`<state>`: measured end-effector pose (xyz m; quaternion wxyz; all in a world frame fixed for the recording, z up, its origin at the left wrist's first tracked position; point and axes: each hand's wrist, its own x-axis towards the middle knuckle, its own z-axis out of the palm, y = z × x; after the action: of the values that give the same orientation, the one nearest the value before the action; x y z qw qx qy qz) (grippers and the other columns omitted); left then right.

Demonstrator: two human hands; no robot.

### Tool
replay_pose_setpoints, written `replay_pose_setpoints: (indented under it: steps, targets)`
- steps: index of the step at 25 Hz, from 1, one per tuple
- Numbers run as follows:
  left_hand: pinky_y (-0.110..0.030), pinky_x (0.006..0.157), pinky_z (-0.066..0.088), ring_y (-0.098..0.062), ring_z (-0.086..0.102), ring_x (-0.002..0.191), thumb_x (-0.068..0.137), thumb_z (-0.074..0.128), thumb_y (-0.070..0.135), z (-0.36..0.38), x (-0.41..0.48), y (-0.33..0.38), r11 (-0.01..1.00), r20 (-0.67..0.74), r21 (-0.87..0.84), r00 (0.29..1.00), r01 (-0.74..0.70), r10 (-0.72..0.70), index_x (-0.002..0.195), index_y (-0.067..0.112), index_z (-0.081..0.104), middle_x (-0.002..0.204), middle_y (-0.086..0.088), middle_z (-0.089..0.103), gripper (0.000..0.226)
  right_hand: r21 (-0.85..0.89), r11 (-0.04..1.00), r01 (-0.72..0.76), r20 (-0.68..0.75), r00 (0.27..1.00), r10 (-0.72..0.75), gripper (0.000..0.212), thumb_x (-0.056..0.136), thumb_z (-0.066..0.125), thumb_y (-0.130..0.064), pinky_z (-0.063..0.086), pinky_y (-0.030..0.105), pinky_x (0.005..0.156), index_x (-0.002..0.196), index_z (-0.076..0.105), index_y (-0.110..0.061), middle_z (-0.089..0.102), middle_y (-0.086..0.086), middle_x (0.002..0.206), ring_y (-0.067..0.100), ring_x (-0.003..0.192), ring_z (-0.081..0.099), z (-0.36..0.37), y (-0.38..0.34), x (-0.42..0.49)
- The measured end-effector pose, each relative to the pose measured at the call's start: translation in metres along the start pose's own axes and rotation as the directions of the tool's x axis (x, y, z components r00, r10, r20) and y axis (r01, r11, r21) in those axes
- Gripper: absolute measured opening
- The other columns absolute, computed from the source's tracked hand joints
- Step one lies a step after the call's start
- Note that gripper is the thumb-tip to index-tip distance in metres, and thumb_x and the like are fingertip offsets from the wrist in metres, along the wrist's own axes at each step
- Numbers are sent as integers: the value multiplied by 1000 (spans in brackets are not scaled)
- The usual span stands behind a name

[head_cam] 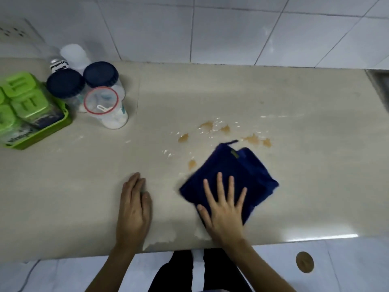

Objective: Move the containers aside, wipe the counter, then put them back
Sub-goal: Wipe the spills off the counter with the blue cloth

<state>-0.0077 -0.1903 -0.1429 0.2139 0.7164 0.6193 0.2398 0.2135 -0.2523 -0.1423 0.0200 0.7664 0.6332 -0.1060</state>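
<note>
A folded dark blue cloth [237,175] lies on the beige counter [294,157], and my right hand [223,207] presses flat on its near corner with fingers spread. Brown and clear wet spots [207,125] sit on the counter just beyond the cloth. My left hand [133,209] rests flat on the counter to the left of the cloth, holding nothing. Several containers stand at the far left: two clear jars with dark blue lids [65,84] [101,73], a clear jar with a red-rimmed lid [101,101] and a white-capped bottle [72,52].
A green tray [48,131] with green-lidded boxes sits at the left edge of the counter. White wall tiles run behind. A steel sink rim [379,81] shows at the far right. The counter's front edge is just below my wrists.
</note>
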Motion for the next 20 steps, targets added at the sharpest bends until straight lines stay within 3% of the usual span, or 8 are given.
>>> replay_pose_setpoints:
  steps: [2, 3, 7, 10, 12, 16, 18, 20]
  targets:
    - [-26, 119, 20, -14, 33, 138, 97, 35, 20, -3, 1, -5, 999, -15, 2, 999, 47, -47, 135, 2, 48, 146, -10, 44, 43, -4, 968, 250, -6, 968, -250, 63, 95, 22, -61, 13, 70, 111, 153, 15, -35, 14, 6, 163, 38, 149, 9, 4, -34, 25]
    - [-23, 119, 17, -16, 34, 138, 96, 35, 21, -5, 4, -6, 999, -6, 39, 999, 33, -32, 135, 2, 48, 146, -11, 45, 45, -6, 963, 269, -7, 963, -269, 62, 96, 20, -61, 11, 68, 113, 152, 12, -38, 10, 3, 164, 34, 150, 7, 0, -29, 44]
    - [-38, 118, 23, -27, 38, 136, 93, 35, 25, -3, 28, -2, 978, 95, 197, 994, -74, 56, 135, -1, 48, 146, -16, 45, 51, -37, 995, -90, -18, 996, 90, 67, 89, 6, -69, 7, 67, 115, 150, -4, -43, 0, -1, 165, 26, 151, -5, -19, 73, 84]
    - [-36, 118, 22, -26, 36, 138, 95, 34, 24, 1, 35, -7, 982, 56, 184, 998, -29, 19, 136, -2, 46, 147, -16, 43, 51, 25, 963, -268, 15, 963, 267, 70, 83, -10, -72, 4, 70, 114, 147, -15, -43, -5, 2, 165, 30, 150, -11, -29, 106, 68]
    - [-37, 117, 26, -26, 36, 137, 96, 33, 23, 1, 33, -12, 991, -6, 131, 999, 36, -36, 136, -2, 46, 146, -15, 43, 49, -5, 985, -171, 26, 985, 171, 72, 88, -4, -68, 5, 72, 112, 152, -3, -36, 1, 7, 164, 36, 150, -5, -22, 52, 57]
    - [-33, 118, 22, -29, 37, 137, 93, 30, 23, 1, 37, -15, 988, -17, 135, 997, 78, -76, 138, -2, 43, 147, -16, 42, 53, 10, 940, 342, -23, 940, -341, 62, 96, 19, -59, 12, 71, 112, 153, 12, -36, 13, 5, 163, 37, 150, 8, 3, -69, 86]
    - [-28, 119, 15, -30, 36, 138, 92, 31, 22, 0, 37, -14, 986, -10, 138, 996, 92, -92, 139, -3, 42, 148, -17, 41, 55, 2, 929, 370, -35, 929, -369, 60, 96, 20, -59, 9, 67, 115, 152, 10, -40, 10, 1, 164, 31, 151, 5, -9, -67, 129]
    - [-26, 120, 13, -31, 36, 137, 92, 32, 21, -1, 34, -13, 989, -6, 134, 998, 69, -69, 139, -4, 42, 147, -19, 42, 54, -16, 968, 252, -47, 967, -252, 61, 95, 20, -61, 4, 63, 117, 152, 9, -41, 6, -1, 165, 26, 151, 0, -19, -20, 156]
